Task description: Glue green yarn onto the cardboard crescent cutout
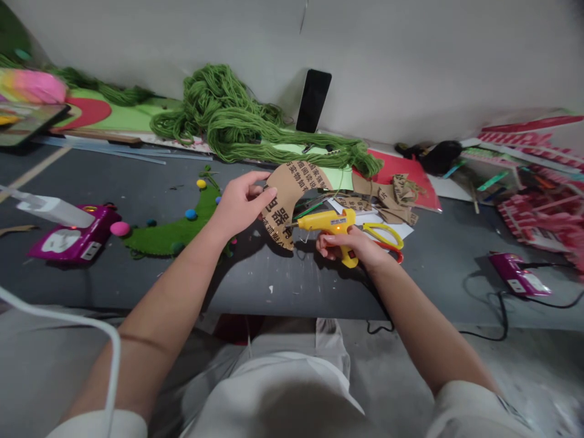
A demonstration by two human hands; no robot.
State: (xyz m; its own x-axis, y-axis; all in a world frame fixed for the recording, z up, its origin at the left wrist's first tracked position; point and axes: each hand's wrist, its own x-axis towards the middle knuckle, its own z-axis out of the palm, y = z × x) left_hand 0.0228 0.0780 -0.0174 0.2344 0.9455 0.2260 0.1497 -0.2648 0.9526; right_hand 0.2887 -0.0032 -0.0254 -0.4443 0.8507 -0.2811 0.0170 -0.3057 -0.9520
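Observation:
My left hand [244, 204] is closed on a curved, crescent-shaped piece of printed cardboard [292, 182], thumb on its face. My right hand [349, 246] grips a yellow hot glue gun [331, 222], its nozzle pointing left at the lower part of the cardboard. Whether the tip touches the cardboard I cannot tell. Left of my left hand lies a green felt crescent [171, 237] with small coloured pom-poms, partly hidden by my forearm. Scissors [385, 236] with yellow and red handles lie just beyond my right hand.
Green yarn [228, 115] is heaped along the wall, beside a leaning black phone [314, 100]. Cardboard scraps [396, 201] rest on red sheet [424, 179]. Purple power strips [75, 234] sit at both sides, with a black cable [504, 316] at right. Pink material [542, 225] is piled at far right.

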